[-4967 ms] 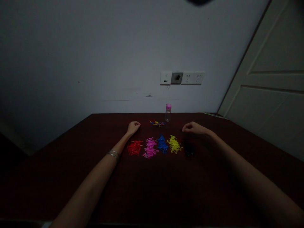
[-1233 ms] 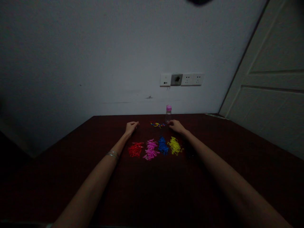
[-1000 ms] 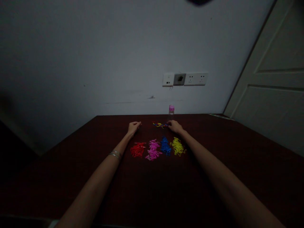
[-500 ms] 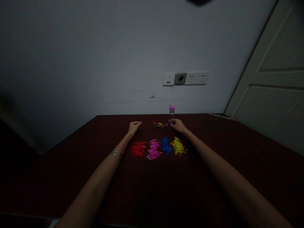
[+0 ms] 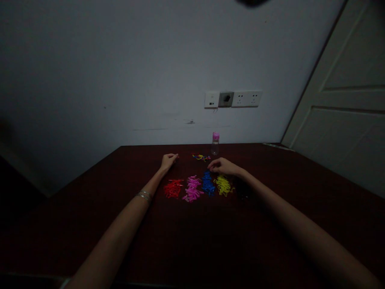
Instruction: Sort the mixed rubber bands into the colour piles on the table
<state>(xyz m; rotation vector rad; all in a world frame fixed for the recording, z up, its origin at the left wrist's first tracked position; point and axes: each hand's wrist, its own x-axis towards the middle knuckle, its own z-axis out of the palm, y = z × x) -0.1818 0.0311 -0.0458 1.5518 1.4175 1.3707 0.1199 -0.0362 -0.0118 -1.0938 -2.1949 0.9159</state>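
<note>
Four coloured piles of small strips lie in a row on the dark red table [image 5: 180,241]: red [image 5: 173,188], pink [image 5: 193,189], blue [image 5: 208,184] and yellow [image 5: 223,185]. Behind them is a small mixed-colour heap [image 5: 201,157]. My left hand [image 5: 169,160], closed, rests left of that heap; anything between its fingertips is too small to tell. Over the far end of the blue pile, my right hand [image 5: 221,165] has its fingers pinched together, and what they hold, if anything, cannot be made out.
A clear bottle with a pink cap [image 5: 215,145] stands behind my right hand, near the wall. Dark pieces [image 5: 243,196] lie right of the yellow pile, partly under my right forearm. Wall sockets [image 5: 246,98] and a pale door [image 5: 349,120] are beyond the table.
My right hand has moved from beside the bottle back towards me, to the far end of the blue pile. The bottle now shows in full. My left hand has stayed in place.
</note>
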